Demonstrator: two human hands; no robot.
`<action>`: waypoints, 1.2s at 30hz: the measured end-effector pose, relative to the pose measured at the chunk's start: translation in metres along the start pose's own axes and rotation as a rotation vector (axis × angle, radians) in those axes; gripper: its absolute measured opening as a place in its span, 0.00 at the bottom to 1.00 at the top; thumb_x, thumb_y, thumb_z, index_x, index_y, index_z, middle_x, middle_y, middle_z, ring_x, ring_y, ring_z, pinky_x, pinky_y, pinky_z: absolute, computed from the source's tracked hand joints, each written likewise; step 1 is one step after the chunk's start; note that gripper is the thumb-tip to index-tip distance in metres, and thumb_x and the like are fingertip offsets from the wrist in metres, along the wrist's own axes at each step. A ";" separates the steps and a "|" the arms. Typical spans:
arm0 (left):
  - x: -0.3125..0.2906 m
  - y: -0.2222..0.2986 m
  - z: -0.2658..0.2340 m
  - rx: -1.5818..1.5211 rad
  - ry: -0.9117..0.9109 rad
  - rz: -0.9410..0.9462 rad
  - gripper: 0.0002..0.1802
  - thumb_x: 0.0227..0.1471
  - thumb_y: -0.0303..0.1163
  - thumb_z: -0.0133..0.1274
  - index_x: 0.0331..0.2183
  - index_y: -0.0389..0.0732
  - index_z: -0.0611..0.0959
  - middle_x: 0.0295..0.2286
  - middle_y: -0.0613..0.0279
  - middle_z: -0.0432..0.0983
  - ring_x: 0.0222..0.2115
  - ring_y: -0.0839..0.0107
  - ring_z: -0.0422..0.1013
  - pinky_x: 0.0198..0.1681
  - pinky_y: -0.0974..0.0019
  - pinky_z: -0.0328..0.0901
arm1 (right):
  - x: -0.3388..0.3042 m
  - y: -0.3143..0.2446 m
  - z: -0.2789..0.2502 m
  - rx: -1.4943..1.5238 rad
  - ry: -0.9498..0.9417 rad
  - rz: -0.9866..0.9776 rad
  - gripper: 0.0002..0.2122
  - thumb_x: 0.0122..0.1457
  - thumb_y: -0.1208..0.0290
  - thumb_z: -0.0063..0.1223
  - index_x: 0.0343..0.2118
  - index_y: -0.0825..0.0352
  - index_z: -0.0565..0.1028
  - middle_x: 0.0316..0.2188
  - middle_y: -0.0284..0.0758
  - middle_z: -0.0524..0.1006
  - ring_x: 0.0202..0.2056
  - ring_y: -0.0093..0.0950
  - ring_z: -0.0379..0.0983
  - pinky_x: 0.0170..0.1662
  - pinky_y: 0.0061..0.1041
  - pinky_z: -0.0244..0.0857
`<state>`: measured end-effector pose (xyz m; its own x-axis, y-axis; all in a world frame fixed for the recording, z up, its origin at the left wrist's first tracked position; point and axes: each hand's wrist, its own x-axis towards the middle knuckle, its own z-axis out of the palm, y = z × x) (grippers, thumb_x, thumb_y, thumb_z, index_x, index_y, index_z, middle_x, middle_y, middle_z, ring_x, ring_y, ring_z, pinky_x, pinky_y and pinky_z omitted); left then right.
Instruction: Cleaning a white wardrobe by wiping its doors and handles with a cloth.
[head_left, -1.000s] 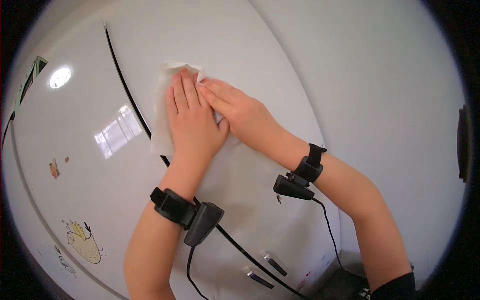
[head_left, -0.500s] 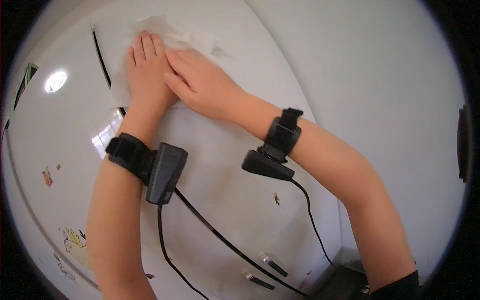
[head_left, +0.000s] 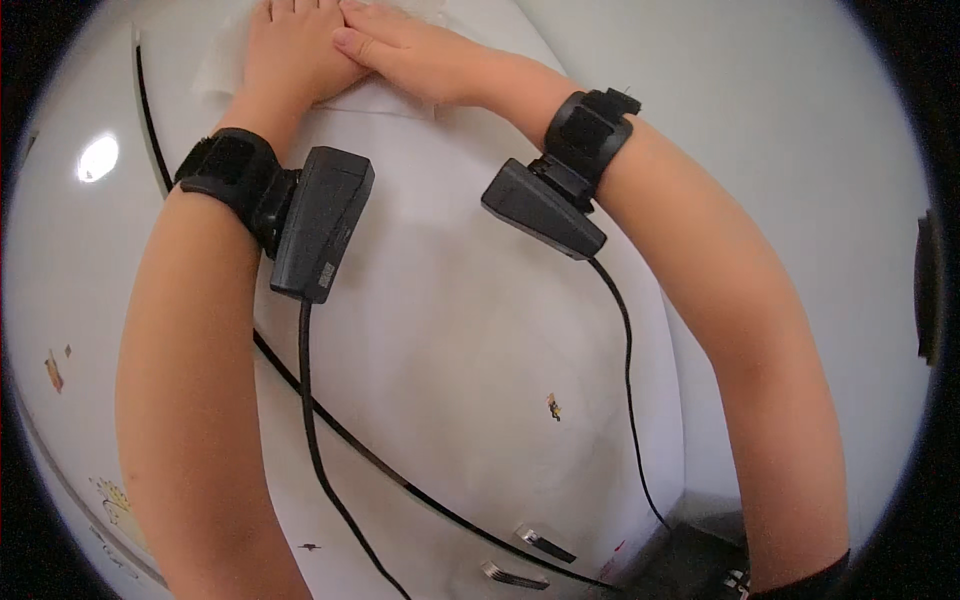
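My left hand [head_left: 295, 50] lies flat on a thin whitish cloth or paper wipe [head_left: 390, 99], pressed against a glossy white panel [head_left: 440, 330]. Its fingers are stretched out, and the top edge of the view cuts off their tips. From the right, my right hand [head_left: 410, 50] reaches across with fingers extended, its thumb and fingertips touching the side of the left hand. Parts of the wipe show around both hands; the rest is hidden beneath them. Each wrist wears a black strap with a dark box-shaped device, the left one [head_left: 323, 225] and the right one [head_left: 545, 210].
Black cables [head_left: 308, 400] trail down from both devices. A dark curved seam [head_left: 370, 455] crosses the panel, with two small metallic-and-black pieces [head_left: 547, 543] near its lower end. Small stickers [head_left: 554, 406] dot the surface. A pale wall [head_left: 760, 130] stands to the right.
Both hands and the wipe have shifted toward the top of the view, so the left fingertips are now cut off. The wrist devices have moved up with them.
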<state>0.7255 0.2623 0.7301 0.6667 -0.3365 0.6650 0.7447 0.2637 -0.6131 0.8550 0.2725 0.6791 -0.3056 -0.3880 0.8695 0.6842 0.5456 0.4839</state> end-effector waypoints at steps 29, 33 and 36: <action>-0.260 0.227 -0.211 -0.589 -0.514 -0.102 0.29 0.47 0.38 0.42 0.51 0.36 0.64 0.52 0.50 0.55 0.56 0.55 0.47 0.57 0.51 0.44 | -0.327 -0.260 -0.086 0.134 -0.686 0.733 0.32 0.59 0.55 0.33 0.58 0.75 0.43 0.59 0.49 0.42 0.61 0.44 0.36 0.61 0.37 0.29; -0.292 0.228 -0.249 -0.707 -0.677 -0.039 0.28 0.47 0.37 0.43 0.51 0.38 0.65 0.53 0.53 0.55 0.57 0.56 0.46 0.57 0.53 0.43 | -0.349 -0.313 -0.089 0.250 -0.675 0.840 0.31 0.59 0.56 0.31 0.58 0.74 0.42 0.60 0.48 0.41 0.61 0.44 0.34 0.61 0.37 0.28; -0.290 0.231 -0.249 -0.673 -0.716 0.027 0.29 0.48 0.39 0.42 0.52 0.39 0.64 0.54 0.56 0.54 0.57 0.57 0.45 0.58 0.54 0.40 | -0.364 -0.316 -0.080 0.277 -0.542 0.972 0.30 0.60 0.57 0.29 0.58 0.74 0.41 0.60 0.47 0.40 0.61 0.44 0.32 0.61 0.38 0.26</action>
<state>0.6965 0.1960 0.2894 0.7101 0.3483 0.6119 0.7037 -0.3816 -0.5994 0.8030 0.1816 0.2015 -0.0186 0.6211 0.7835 0.6385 0.6104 -0.4688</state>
